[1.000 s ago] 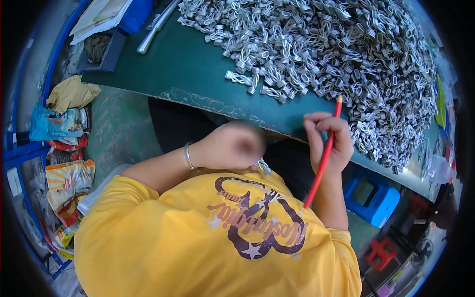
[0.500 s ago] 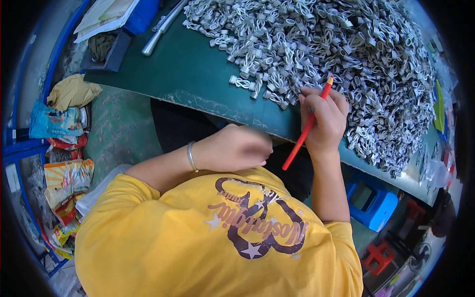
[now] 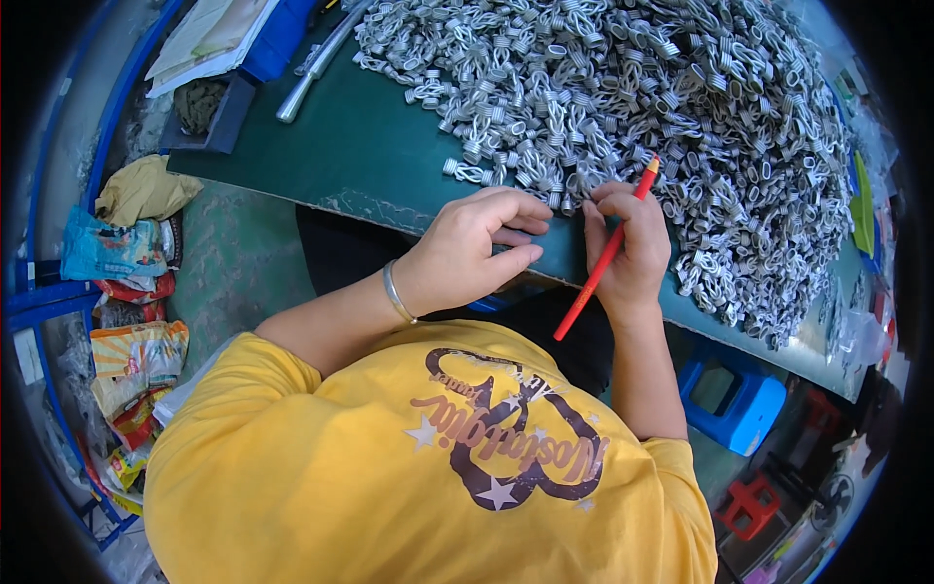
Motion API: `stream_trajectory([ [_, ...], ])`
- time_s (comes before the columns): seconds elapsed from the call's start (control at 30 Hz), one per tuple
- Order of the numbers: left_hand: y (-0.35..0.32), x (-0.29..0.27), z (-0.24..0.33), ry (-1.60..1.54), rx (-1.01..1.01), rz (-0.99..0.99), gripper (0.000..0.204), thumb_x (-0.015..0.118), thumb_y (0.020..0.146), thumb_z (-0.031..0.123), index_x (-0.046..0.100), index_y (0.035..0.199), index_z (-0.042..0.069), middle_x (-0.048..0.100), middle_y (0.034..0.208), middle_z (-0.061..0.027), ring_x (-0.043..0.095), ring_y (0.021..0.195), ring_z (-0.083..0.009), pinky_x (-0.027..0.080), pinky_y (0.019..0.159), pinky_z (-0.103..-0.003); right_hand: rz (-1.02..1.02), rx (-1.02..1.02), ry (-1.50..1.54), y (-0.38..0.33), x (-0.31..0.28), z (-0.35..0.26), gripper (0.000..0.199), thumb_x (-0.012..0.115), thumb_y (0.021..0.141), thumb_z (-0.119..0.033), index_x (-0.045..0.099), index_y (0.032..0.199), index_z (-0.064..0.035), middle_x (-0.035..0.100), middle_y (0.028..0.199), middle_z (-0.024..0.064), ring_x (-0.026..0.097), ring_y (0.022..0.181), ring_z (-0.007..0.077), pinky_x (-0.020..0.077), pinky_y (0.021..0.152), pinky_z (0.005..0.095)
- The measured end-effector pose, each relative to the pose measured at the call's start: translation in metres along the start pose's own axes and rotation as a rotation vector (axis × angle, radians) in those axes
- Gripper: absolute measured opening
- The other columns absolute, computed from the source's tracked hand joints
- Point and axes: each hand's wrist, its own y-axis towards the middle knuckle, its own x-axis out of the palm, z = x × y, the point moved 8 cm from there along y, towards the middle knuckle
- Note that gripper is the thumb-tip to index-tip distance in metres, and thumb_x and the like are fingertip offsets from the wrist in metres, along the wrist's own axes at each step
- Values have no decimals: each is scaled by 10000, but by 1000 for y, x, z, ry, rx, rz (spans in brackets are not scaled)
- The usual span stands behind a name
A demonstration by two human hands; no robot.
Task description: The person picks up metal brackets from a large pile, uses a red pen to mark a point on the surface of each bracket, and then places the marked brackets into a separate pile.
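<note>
A large heap of small grey looped cord pieces with ribbed ends (image 3: pixel 632 97) covers the far and right part of the green tabletop (image 3: pixel 331 156). At the heap's near edge is my right hand (image 3: pixel 630 248), with a red pencil (image 3: pixel 590 292) lying slanted through its grip, tip up and away. Its thumb and fingertips touch the nearest pieces; whether they pinch one is hidden. Just left of it, over the table's front edge, my left hand (image 3: pixel 477 237) has its fingers half bent and its thumb apart, nothing visible in it.
A white-handled tool (image 3: pixel 304 88) lies on the table's far left, by a grey bin (image 3: pixel 219 112) and a blue box with papers (image 3: pixel 277 44). Bags and packets (image 3: pixel 136 355) line the left side. A blue stool (image 3: pixel 732 404) stands under the table's right side.
My left hand has risen from in front of my chest to the table edge near my right hand, its fingers opening. My right hand has shifted slightly, with the red pencil still in it.
</note>
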Motion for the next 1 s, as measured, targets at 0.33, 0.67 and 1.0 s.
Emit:
stream_trajectory([
  [0.33,2,-1,10,-13,37,29,257,652,787,-26,586,1035,-38,606,928,-80,630,833,-118,519,705,-224,77,474,673,-28,-13,8,217,570,811,107,434,904,-35,623,918,156,599,770,149,474,709,236],
  [0.67,-6,-1,25,-20,183,68,208,684,757,-28,623,956,-23,611,837,-73,613,687,-94,483,603,-183,34,697,991,-53,6,13,230,563,805,125,425,906,-29,568,954,154,593,794,158,502,726,256],
  [1.0,-13,5,7,-38,101,11,217,660,777,-46,598,984,-32,616,885,-105,633,769,-136,517,671,-223,155,350,857,-42,-20,-9,415,679,699,135,400,939,-57,569,978,180,589,862,210,487,756,287],
])
